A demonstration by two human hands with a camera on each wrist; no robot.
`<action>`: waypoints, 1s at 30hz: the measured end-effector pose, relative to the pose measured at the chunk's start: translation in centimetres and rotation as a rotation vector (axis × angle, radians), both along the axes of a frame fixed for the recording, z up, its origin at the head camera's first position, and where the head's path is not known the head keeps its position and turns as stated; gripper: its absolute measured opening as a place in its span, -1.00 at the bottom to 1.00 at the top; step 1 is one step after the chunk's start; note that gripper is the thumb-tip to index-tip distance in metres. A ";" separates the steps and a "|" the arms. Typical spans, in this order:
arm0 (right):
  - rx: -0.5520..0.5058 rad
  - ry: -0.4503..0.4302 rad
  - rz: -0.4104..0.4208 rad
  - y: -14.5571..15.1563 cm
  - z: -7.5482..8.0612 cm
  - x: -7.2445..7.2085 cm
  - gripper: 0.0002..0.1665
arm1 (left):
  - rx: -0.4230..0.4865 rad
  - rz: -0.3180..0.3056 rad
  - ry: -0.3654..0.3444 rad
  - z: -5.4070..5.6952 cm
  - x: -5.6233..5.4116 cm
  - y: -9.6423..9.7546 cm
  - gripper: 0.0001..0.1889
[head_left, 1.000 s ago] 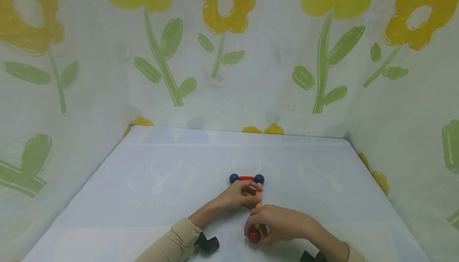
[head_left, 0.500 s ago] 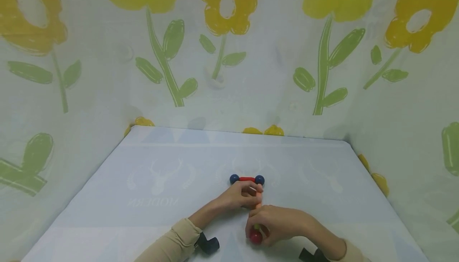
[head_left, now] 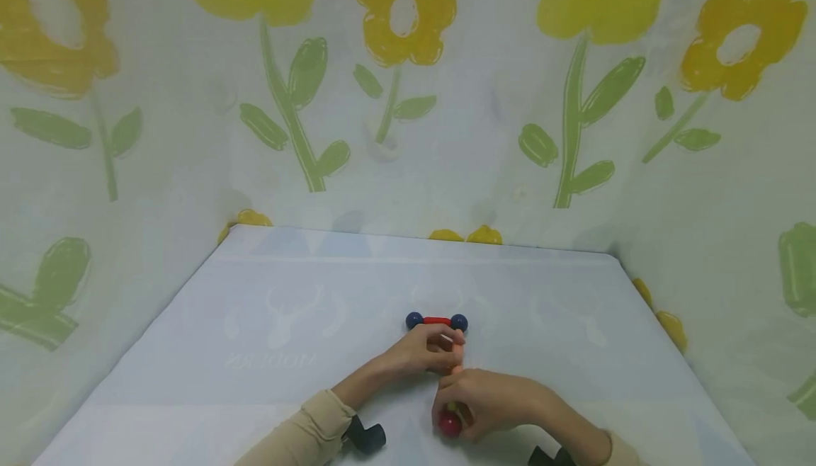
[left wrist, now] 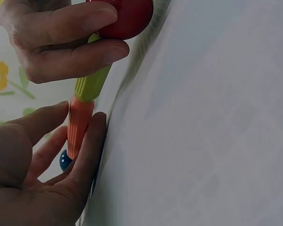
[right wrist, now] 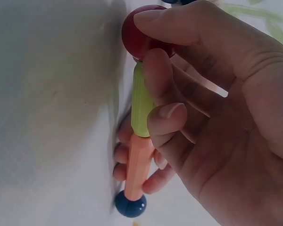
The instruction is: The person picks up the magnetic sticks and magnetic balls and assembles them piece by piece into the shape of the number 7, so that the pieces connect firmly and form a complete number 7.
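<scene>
A red ball, a green rod, an orange rod and a dark blue ball stand end to end in the right wrist view. My left hand holds the orange rod between thumb and fingers. With thumb and curled fingers, my right hand grips the red ball and the near end of the green rod. Beyond the left hand in the head view, a red rod lies crosswise between a left blue ball and a right blue ball. The hands partly hide the orange and green rods.
A white table with faint printed motifs lies under the hands. Flower-patterned curtains hang behind it and at both sides. A black wrist mount sits by the left forearm, another black mount by the right.
The head view has shifted slightly. Both hands keep the same holds, and the rods and balls stay in the same arrangement.
</scene>
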State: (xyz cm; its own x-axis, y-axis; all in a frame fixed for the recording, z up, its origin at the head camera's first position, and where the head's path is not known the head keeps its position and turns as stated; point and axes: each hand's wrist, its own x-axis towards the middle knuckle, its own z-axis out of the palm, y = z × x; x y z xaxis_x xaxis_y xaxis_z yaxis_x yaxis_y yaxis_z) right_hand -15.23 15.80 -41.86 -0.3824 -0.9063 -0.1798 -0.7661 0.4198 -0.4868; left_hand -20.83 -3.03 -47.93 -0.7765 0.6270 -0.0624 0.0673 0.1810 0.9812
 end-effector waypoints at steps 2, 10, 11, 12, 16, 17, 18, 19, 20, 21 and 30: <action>-0.005 -0.003 -0.004 0.0 -0.2 0.0 -0.61 | -0.002 -0.001 -0.011 0.1 0.1 0.0 -0.65; -0.019 -0.028 -0.046 -0.2 -0.9 -0.2 -0.63 | -0.134 0.026 0.150 0.7 0.2 0.0 -0.61; -0.022 -0.028 -0.052 -0.2 -0.9 -0.2 -0.63 | -0.146 0.034 0.158 0.8 0.2 0.1 -0.60; -0.026 -0.030 -0.058 -0.2 -0.9 -0.2 -0.63 | -0.156 0.040 0.162 0.9 0.3 0.1 -0.60; -0.037 -0.030 -0.067 -0.2 -1.0 -0.3 -0.63 | -0.189 0.054 0.169 1.1 0.4 0.2 -0.57; -0.040 -0.029 -0.068 -0.2 -1.1 -0.3 -0.63 | -0.195 0.056 0.170 1.2 0.4 0.2 -0.56; -0.044 -0.029 -0.069 -0.2 -1.1 -0.3 -0.63 | -0.199 0.059 0.174 1.2 0.4 0.2 -0.55; -0.049 -0.031 -0.069 -0.2 -1.1 -0.3 -0.63 | -0.205 0.060 0.180 1.2 0.5 0.2 -0.55; -0.053 -0.030 -0.068 -0.2 -1.1 -0.3 -0.63 | -0.209 0.062 0.184 1.2 0.5 0.2 -0.54; -0.058 -0.030 -0.067 -0.2 -1.2 -0.3 -0.62 | -0.215 0.065 0.188 1.1 0.5 0.2 -0.54; -0.078 -0.068 -0.083 0.2 -1.4 -0.4 -0.62 | -0.248 0.095 0.197 1.1 0.8 0.3 -0.51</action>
